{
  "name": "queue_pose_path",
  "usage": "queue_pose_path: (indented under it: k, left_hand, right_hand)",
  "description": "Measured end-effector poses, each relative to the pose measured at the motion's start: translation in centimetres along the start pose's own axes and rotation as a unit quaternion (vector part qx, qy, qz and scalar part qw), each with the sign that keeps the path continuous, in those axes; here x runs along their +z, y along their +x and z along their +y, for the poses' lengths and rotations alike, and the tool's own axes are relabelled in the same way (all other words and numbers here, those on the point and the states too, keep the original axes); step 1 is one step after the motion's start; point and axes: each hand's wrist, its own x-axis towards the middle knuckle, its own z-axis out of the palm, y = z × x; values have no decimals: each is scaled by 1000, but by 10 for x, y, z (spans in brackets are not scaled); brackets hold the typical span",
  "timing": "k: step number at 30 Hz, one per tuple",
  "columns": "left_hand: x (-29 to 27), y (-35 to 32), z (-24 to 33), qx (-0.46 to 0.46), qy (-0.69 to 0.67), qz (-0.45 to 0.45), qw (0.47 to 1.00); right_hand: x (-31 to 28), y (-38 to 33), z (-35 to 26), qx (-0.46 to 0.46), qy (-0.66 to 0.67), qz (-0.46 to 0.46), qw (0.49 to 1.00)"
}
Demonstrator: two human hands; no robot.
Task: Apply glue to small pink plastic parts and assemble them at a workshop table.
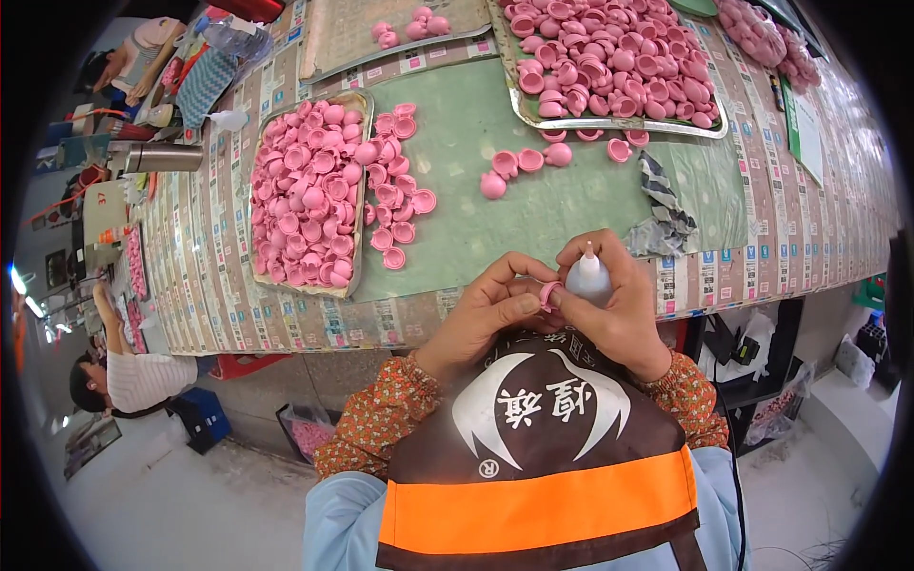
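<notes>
Close in front of my apron, both hands meet around a small pink cup-shaped piece (548, 296). My left hand (490, 309) has its fingers closed on this piece. Tucked in my right hand (624, 305) is a small white squeeze bottle (589, 278), its narrow nozzle pointing up. The right fingertips also touch the pink piece. Beyond my hands, a short row of pink pieces (528, 160) lies on the green sheet (457, 205). What sits inside the held piece is hidden by my fingers.
A tray (359, 238) heaped with pink cups stands at the left, loose cups beside it. Another heaped tray (609, 125) is at the far right, and a flatter tray (333, 38) behind. Crumpled dark-and-white plastic (664, 214) lies right. Other people (152, 381) sit at the left.
</notes>
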Motion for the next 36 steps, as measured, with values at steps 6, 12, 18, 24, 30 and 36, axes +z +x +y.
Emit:
queue_pose_path:
  k: [6,12,18,24,30,36]
  left_hand:
    - [-3,3,1,-7,8,-14,1000]
    - [-2,-1,8,-7,-63,24,998]
    - [-3,-1,2,30,-69,22,997]
    - [-1,2,3,42,-42,22,998]
    - [1,0,1,33,-26,33,999]
    - [3,0,1,33,-35,39,998]
  right_hand:
    - [-6,0,4,-2,-5,6,1000]
    - [-32,-12,5,21,-44,-11,999]
    - [-39,-25,4,-116,-86,-29,989]
    - [-39,-34,8,-188,-97,-32,977]
    - [-37,-20,0,-251,-99,-25,963]
    - [-37,-19,0,-268,-127,-26,955]
